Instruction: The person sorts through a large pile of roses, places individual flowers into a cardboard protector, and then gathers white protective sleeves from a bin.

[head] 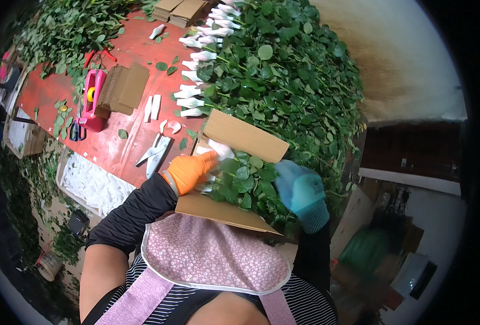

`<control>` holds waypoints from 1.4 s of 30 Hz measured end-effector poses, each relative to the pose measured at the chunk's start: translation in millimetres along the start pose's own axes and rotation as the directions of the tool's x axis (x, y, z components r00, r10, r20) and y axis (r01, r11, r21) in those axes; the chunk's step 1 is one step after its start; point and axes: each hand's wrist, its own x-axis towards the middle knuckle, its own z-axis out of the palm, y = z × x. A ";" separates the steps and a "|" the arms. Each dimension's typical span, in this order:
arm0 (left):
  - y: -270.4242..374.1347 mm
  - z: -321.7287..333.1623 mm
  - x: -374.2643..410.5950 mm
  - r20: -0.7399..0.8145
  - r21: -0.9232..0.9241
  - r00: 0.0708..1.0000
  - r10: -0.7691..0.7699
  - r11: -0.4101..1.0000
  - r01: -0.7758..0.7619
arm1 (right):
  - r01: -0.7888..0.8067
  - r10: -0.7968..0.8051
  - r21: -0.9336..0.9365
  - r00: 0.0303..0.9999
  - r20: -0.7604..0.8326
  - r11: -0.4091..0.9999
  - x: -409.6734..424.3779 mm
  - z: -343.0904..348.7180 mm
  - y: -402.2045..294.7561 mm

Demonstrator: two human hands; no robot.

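Observation:
In an orange glove, my left hand [188, 174] touches a rose bud in a white net sleeve [222, 149]; whether its fingers grip the bud cannot be told. The bud lies with others on corrugated cardboard, between a raised far flap [246, 136] and a near flap [223, 213]. Leafy rose stems [244, 178] run from the buds towards the right. My right hand [301, 189], in a blue-green knitted glove, is motion-blurred at the leaves, its fingers unclear. A silver plier stapler [157, 156] lies left of my left hand.
Behind the cardboard, net-sleeved roses [280, 81] are heaped. The red table [122, 150] holds a pink tape dispenser [91, 101], scissors [77, 131], cardboard pieces [126, 87], red-handled cutters [99, 57] and loose foliage [73, 34]. A bin of white net sleeves [95, 183] stands below the left edge.

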 end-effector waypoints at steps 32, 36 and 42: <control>6.1 1.0 4.7 -0.176 -0.056 0.976 0.129 0.988 -0.141 | -0.037 0.036 -0.006 0.904 0.425 0.999 59.1 97.3 -23.1; 4.4 0.2 1.6 -0.031 -0.132 0.999 -0.008 0.991 0.003 | -0.037 0.036 0.000 0.964 0.262 0.999 56.8 113.8 -20.4; -10.7 7.7 0.8 -0.135 -0.971 0.941 -0.309 0.233 -0.062 | -0.030 0.026 0.011 0.968 0.251 0.999 52.1 120.0 -17.1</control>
